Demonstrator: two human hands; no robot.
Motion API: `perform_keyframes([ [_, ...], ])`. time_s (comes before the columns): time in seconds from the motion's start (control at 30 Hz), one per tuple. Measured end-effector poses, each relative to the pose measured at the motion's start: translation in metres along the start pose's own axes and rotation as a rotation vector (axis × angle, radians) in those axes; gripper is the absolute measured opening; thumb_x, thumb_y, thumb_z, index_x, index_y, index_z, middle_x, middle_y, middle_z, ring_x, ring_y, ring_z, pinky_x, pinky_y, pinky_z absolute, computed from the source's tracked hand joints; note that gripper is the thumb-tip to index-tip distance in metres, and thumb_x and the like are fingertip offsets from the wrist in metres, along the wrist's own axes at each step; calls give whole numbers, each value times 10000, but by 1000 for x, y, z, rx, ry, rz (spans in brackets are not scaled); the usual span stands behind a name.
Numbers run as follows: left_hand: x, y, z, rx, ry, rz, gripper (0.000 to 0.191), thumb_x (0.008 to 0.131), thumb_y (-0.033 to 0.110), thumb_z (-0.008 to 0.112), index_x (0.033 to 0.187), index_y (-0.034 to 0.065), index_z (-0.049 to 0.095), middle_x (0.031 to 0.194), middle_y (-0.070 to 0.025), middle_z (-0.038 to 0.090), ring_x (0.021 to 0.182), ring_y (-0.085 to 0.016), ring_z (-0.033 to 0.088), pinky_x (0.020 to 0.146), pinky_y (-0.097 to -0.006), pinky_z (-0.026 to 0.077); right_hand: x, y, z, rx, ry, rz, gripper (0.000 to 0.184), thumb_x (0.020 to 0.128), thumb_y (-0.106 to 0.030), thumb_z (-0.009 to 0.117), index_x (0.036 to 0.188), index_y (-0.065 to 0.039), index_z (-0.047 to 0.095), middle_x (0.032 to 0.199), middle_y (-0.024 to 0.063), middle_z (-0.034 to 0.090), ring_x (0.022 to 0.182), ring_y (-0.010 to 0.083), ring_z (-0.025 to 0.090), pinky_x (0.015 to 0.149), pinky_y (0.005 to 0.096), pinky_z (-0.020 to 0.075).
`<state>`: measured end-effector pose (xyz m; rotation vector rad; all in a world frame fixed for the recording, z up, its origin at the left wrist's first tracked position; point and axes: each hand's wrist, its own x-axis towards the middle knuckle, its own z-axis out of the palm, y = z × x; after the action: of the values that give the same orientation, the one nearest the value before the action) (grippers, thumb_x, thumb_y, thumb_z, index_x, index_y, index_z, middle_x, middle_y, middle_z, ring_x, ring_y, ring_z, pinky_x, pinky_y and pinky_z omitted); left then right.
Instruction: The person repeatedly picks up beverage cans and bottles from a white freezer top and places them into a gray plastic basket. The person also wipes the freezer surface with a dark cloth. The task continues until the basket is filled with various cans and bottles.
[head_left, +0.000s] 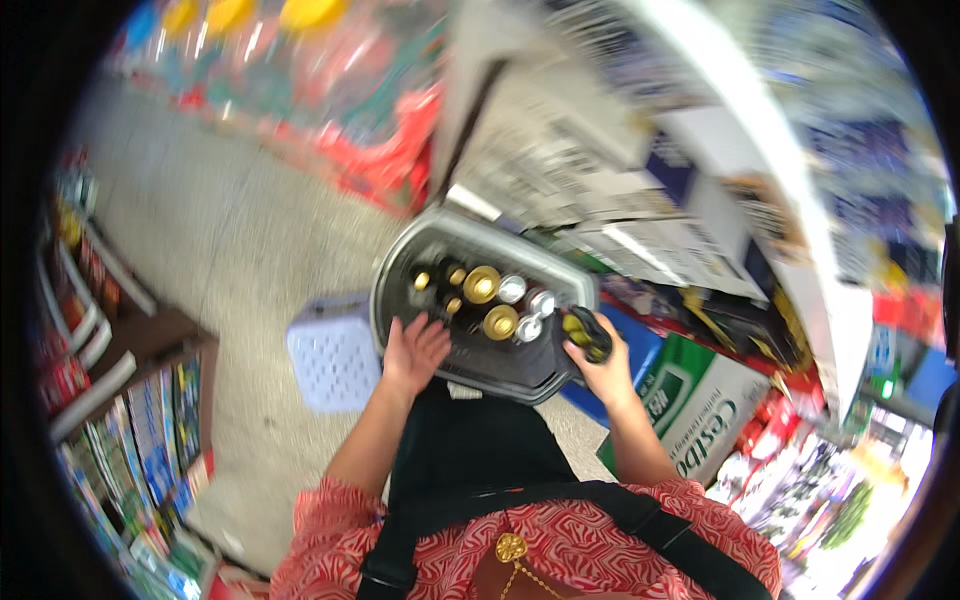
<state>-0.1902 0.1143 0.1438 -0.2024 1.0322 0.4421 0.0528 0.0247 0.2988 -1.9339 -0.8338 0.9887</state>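
A dark grey plastic bin (491, 371) stands before me. Inside it are dark bottles with gold caps (421, 280), several silver-topped containers (512, 289) and containers with wide gold tops (481, 284). My left hand (414, 351) is over the bin's near left rim, palm up and fingers spread, holding nothing. At the bin's right end, my right hand (611, 367) grips a dark item with yellow-green parts (587, 334); its exact kind is unclear. It overlaps the rim in view, and I cannot tell whether it touches.
A lavender perforated plastic stool (334, 364) stands left of the bin. Stocked shelving (135, 435) lines the left. Stacked white cartons (570, 161) and a green-and-white C'estbon carton (701, 409) crowd the right. Red plastic-wrapped goods (337, 97) with yellow tops are at upper left, blurred.
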Motion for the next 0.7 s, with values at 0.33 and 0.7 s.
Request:
perform_keyframes([
  [0.33,-189,-85,314,581,-857,-206,618,924,513,218,1327,58,331,1265,-164,456,1113,-293,477,909,-422,395,-62,-190,-310,322,1139,-882,306,838,-30,564,1133,27,507,1050,75,574,936,133,554,839,261,442],
  [0.7,-218,-183,426,804,-901,-242,581,937,484,224,1298,51,362,1215,-151,487,1056,-265,505,869,-387,420,108,-248,-432,-3,1015,-808,566,645,-277,768,1032,38,502,1012,169,550,939,236,548,810,326,435],
])
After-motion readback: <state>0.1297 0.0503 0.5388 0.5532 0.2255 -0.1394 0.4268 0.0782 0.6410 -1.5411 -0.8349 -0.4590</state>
